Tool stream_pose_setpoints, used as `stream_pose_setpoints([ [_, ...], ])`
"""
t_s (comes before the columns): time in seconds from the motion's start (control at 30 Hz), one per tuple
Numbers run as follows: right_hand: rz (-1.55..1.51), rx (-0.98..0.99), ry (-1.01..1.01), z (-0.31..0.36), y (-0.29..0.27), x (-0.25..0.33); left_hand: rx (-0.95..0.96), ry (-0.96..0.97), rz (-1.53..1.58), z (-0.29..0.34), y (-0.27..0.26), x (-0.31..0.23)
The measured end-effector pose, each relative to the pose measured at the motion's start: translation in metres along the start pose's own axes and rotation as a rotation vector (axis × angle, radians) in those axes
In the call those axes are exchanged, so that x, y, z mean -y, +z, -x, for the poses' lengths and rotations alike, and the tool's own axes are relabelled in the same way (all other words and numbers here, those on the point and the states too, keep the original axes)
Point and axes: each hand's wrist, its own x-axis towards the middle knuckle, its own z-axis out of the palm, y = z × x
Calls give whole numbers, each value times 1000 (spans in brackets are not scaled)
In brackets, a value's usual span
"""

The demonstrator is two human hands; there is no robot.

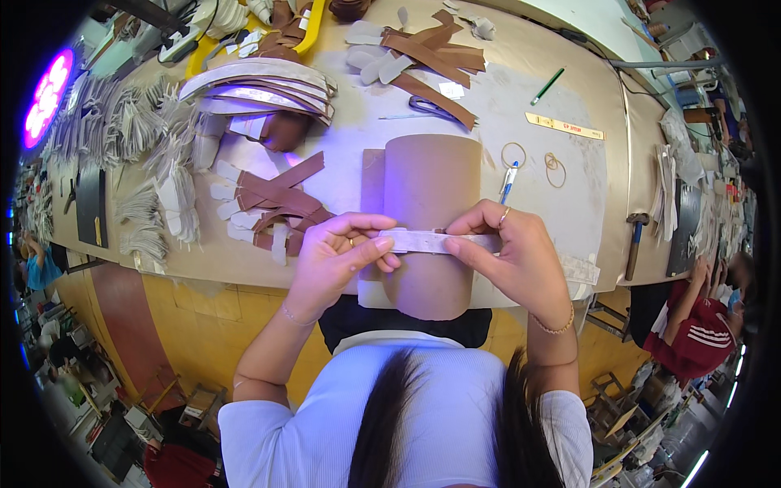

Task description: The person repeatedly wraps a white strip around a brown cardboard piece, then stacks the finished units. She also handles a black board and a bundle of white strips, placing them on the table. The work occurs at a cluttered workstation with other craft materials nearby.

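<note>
A narrow whitish strip (421, 241) is stretched level between my two hands, over a brown cardboard-coloured cylinder (431, 187) on the table. My left hand (350, 248) pinches the strip's left end between thumb and fingers. With thumb and forefinger, my right hand (500, 248) grips it nearer the right, and the strip's tail runs on behind those fingers. A little brown edge shows along the top of the strip. Left of the cylinder lies a loose pile of brown strips with pale ends (281, 199).
More brown strips (435, 49) lie at the far middle, beside scissors (431, 106). A stack of curved pale bands (260, 85) stands far left. To the right are a pen (509, 180), ruler (565, 126), green pencil (547, 86) and hammer (635, 248). Another person (691, 329) works at right.
</note>
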Motion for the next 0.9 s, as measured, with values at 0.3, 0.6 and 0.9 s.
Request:
stream_pose_setpoints([
  [0.3, 3, -1, 21, -4, -1, 0, -47, 67, -16, -3, 0, 10],
  [0.6, 9, -23, 15, -4, 2, -1, -59, 106, 22, -3, 1, 16],
  [0.9, 53, -111, 24, -2, 5, -20, -20, 153, 16, -6, -1, 19],
])
